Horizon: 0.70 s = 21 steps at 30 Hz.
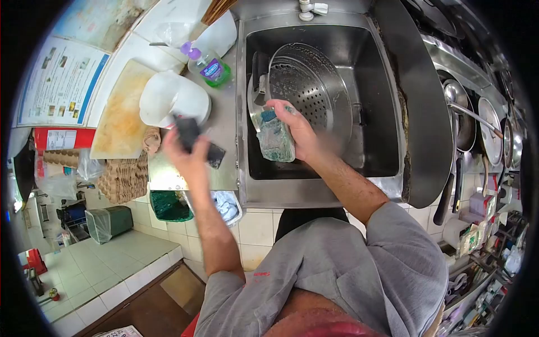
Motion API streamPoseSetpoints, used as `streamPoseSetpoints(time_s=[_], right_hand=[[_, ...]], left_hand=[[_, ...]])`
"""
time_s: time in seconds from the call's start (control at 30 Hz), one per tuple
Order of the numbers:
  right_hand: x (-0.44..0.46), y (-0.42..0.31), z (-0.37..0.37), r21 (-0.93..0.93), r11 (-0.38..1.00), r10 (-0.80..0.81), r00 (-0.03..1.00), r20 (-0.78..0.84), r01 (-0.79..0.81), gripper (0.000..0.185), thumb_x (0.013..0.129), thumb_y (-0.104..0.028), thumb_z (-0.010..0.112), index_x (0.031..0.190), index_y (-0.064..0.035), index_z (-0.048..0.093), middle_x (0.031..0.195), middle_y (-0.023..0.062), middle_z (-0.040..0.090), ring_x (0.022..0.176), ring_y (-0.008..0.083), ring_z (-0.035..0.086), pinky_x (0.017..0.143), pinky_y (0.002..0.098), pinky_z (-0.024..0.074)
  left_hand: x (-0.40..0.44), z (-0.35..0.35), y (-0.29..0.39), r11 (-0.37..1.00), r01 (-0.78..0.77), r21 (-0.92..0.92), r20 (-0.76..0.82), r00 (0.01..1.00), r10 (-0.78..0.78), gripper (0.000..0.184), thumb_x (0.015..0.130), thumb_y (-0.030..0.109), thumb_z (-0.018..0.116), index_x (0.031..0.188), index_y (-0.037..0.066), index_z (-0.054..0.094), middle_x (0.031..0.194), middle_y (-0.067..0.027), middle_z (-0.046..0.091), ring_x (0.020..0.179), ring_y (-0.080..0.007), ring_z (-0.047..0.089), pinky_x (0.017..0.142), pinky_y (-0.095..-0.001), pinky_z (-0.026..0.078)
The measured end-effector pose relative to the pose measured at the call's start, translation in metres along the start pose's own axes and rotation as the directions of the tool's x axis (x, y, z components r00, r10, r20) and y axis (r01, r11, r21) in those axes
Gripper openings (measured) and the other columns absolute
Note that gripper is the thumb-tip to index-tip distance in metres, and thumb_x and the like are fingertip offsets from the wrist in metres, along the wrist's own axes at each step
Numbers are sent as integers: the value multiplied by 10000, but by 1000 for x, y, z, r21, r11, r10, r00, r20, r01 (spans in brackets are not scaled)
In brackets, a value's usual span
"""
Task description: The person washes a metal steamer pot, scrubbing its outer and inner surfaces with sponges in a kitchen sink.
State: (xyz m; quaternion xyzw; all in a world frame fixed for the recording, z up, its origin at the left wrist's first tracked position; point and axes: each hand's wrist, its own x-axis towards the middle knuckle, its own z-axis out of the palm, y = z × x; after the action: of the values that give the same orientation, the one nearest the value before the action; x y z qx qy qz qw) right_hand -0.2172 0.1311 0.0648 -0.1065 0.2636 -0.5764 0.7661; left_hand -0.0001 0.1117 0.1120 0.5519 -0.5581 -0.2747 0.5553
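My right hand (pixel 295 126) is closed around a worn greenish scouring pad (pixel 276 140) above the sink's left side. Under it, a large metal pot with a perforated bottom (pixel 303 84) lies tilted in the steel sink (pixel 379 112). My left hand (pixel 185 154), smeared by motion, grips a dark rectangular block (pixel 188 132) over the counter. Just right of that hand, another dark flat piece (pixel 215 155) rests on the counter. A white plastic jug (pixel 174 98) stands behind my left hand.
A green soap pump bottle (pixel 213 70) stands left of the sink, below the tap (pixel 306 11). A stained cutting board (pixel 120 112) leans against the wall. Egg cartons (pixel 123 177) sit at the left. Pans and ladles (pixel 457 95) hang at the right.
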Motion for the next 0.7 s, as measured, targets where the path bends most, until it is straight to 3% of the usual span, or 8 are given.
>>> streamPoseSetpoints(time_s=[0.07, 0.1, 0.13, 0.27, 0.33, 0.43, 0.6, 0.7], right_hand=[[-1, -12, 4, 40, 998, -57, 997, 54, 55, 301, 859, -257, 618, 1089, -75, 553, 918, 65, 615, 839, 177, 610, 720, 346, 513], [-1, -19, 7, -17, 991, -131, 991, 35, 131, 311, 834, -213, 641, 1087, -63, 540, 916, 57, 604, 843, 158, 594, 727, 324, 500], [1, -26, 5, -76, 976, -204, 979, 16, 205, 329, 810, -169, 664, 1086, -52, 528, 914, 49, 593, 847, 139, 578, 734, 301, 487], [37, -56, -58, -390, 869, -411, 883, -227, 305, 404, 773, -56, 636, 1155, 8, 518, 926, 82, 630, 840, 184, 596, 770, 316, 486], [69, -60, -124, -744, 655, -517, 796, -316, 130, 456, 771, -27, 610, 1212, -8, 496, 979, 128, 626, 873, 232, 605, 803, 334, 483], [122, -62, -180, -970, 238, -628, 769, -121, 42, 493, 748, -4, 592, 1229, -68, 503, 1091, 158, 590, 942, 284, 589, 832, 371, 477], [199, -53, -130, -698, -606, -295, 707, 643, 381, 238, 817, -123, 505, 1035, -117, 600, 1115, 88, 555, 1021, 313, 527, 856, 411, 460], [266, -57, -192, -766, -548, -447, 656, 609, 337, 208, 848, -187, 470, 965, -88, 610, 1065, 102, 576, 979, 303, 550, 836, 399, 467]], left_hand=[[-9, 60, 25, 979, -98, 181, 285, 957, 43, 614, 748, 105, 690, 1276, -8, 398, 1220, -166, 474, 1096, -232, 486, 952, -358, 387], [-16, 85, 50, 992, 127, -29, 517, 851, -93, 598, 759, 174, 691, 1281, 28, 440, 1292, -198, 431, 1183, -290, 423, 1009, -392, 325], [-14, 102, 42, 890, -367, 272, 608, 782, 137, 563, 769, 213, 681, 1271, 72, 468, 1320, -211, 398, 1229, -341, 360, 1033, -416, 279], [24, 145, 24, 712, -518, 474, 468, 833, 294, 573, 777, 244, 672, 1265, 30, 463, 1309, -223, 407, 1220, -335, 374, 1024, -433, 288], [55, 162, -4, 988, -11, 155, 337, 941, -42, 541, 780, 207, 674, 1194, -64, 454, 1101, -216, 560, 969, -264, 582, 820, -370, 469], [69, 181, 8, 883, 448, 141, 458, 761, -459, 421, 779, 145, 671, 1066, -84, 465, 783, -123, 608, 561, -159, 587, 477, -254, 450], [64, 178, 6, 910, 384, 159, 469, 782, -412, 265, 752, 62, 664, 907, 16, 454, 570, -2, 468, 369, -75, 390, 325, -241, 280], [50, 170, 8, 883, 453, 123, 445, 770, -457, 259, 753, 45, 658, 917, 27, 458, 555, 14, 434, 365, -64, 366, 327, -233, 273]])
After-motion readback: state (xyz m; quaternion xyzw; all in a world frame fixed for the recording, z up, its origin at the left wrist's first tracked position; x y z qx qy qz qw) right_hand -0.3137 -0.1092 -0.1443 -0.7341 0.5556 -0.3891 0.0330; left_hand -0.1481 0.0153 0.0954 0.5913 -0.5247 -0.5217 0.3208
